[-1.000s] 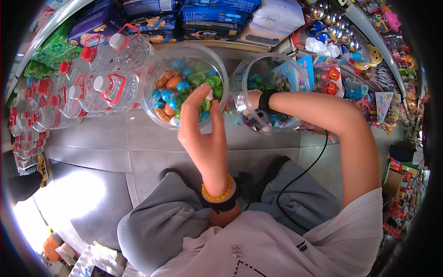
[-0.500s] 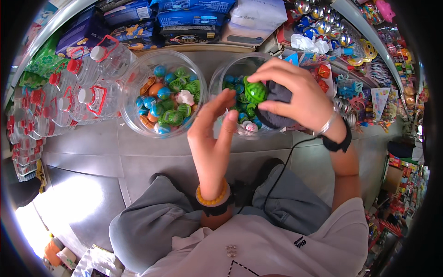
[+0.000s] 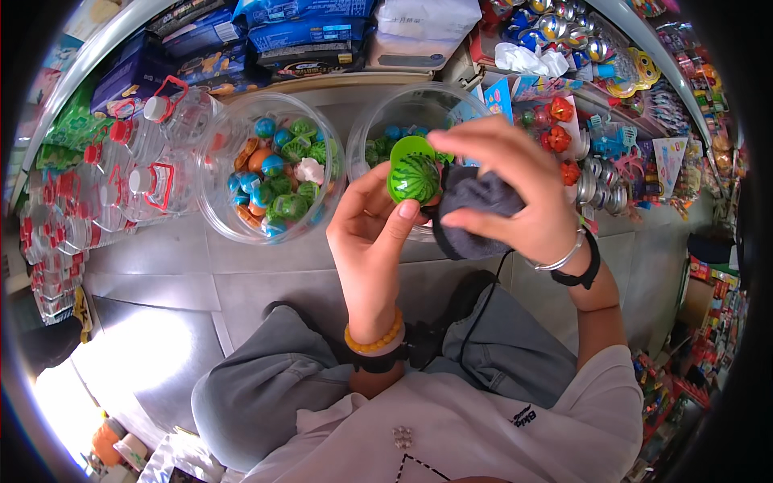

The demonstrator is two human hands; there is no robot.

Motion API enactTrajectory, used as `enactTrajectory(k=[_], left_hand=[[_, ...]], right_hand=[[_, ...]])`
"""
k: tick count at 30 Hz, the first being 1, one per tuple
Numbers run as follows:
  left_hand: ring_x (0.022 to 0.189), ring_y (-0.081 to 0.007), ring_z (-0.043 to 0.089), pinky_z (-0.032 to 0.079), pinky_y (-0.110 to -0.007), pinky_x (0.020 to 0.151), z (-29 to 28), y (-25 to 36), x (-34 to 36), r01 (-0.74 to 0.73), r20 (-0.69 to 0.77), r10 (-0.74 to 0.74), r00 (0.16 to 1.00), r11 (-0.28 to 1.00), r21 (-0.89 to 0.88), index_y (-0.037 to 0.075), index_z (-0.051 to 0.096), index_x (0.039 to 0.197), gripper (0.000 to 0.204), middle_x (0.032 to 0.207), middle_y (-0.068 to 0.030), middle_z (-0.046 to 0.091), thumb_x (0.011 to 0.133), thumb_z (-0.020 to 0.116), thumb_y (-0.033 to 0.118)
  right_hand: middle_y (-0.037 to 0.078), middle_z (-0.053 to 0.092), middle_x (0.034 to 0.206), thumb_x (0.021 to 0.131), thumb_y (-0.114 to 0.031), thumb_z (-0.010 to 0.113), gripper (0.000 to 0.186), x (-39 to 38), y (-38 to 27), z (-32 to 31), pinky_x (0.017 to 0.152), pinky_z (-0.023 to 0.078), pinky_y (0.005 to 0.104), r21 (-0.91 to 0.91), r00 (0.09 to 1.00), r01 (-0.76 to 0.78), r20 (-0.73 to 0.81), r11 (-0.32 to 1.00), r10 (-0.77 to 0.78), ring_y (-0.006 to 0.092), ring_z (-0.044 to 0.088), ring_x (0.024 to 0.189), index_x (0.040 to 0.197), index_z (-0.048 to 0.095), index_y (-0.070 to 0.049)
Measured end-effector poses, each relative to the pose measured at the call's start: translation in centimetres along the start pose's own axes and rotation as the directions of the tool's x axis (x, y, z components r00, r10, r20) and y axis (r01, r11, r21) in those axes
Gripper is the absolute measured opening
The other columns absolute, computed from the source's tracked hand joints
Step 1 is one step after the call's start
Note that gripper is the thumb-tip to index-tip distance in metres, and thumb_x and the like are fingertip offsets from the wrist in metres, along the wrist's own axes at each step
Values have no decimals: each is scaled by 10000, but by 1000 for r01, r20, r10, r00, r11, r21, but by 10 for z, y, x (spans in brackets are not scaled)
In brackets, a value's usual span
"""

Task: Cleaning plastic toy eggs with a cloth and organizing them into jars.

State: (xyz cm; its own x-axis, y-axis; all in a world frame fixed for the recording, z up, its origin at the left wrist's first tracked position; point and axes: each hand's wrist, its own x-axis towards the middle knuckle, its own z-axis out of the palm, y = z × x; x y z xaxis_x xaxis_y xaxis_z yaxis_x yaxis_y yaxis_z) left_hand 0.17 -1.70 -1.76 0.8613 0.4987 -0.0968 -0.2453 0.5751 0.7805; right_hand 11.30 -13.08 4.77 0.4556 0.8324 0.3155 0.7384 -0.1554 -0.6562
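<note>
My left hand (image 3: 364,233) pinches a small watermelon-patterned ball (image 3: 415,180) between thumb and fingers. A plain light-green rim or cap (image 3: 411,146) shows at the ball's top. My right hand (image 3: 527,189) curves around a bunched dark grey cloth (image 3: 477,201), its thumb and fingers spread on either side. The cloth sits close beside the ball. Behind both hands stands a clear round tub (image 3: 360,129) with green and blue balls in it, partly hidden by my hands. Left of it, a second clear tub (image 3: 211,201) holds blue globe-like, green, orange and white pieces.
Clear jugs with red handles (image 3: 153,181) line the left side. Blue packages (image 3: 306,32) and a white package (image 3: 423,28) lie at the far edge. Small toys and packets (image 3: 596,137) crowd the right. A black cable (image 3: 483,310) runs over my trouser leg on the tiled floor.
The watermelon-patterned ball has passed from my right fingers to my left hand, which has closed on it. My right hand and the grey cloth have come slightly nearer to me.
</note>
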Motion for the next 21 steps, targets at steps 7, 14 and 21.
enactTrajectory(k=[7, 14, 21], left_hand=[[830, -166, 585, 477, -253, 700, 1, 1, 1, -40, -40, 39, 998, 999, -29, -33, 445, 1142, 353, 956, -112, 593, 812, 557, 25], [837, -162, 580, 480, -263, 717, -3, 2, 0, -19, -24, 18, 1000, 999, -26, -39, 449, 1124, 382, 968, -108, 584, 783, 604, 37], [931, -150, 529, 422, -285, 844, -8, 3, -4, -112, -80, 114, 990, 993, 30, -30, 442, 1105, 539, 1026, -77, 533, 680, 736, 127]], right_hand=[[14, 526, 918, 839, -225, 566, 317, 2, 17, -32, 764, 371, 203, 488, 867, -91, -391, 868, 310, 68, 465, 849, 1064, 561, -1], [45, 502, 848, 769, -88, 621, 175, 9, -4, 14, 717, 369, 228, 462, 890, 109, -440, 880, 121, 112, 467, 793, 902, 530, -23], [119, 494, 921, 808, -250, 598, 201, 8, -10, 46, 809, 383, 389, 169, 953, 285, -156, 943, -260, 250, 480, 881, 827, 504, -73]])
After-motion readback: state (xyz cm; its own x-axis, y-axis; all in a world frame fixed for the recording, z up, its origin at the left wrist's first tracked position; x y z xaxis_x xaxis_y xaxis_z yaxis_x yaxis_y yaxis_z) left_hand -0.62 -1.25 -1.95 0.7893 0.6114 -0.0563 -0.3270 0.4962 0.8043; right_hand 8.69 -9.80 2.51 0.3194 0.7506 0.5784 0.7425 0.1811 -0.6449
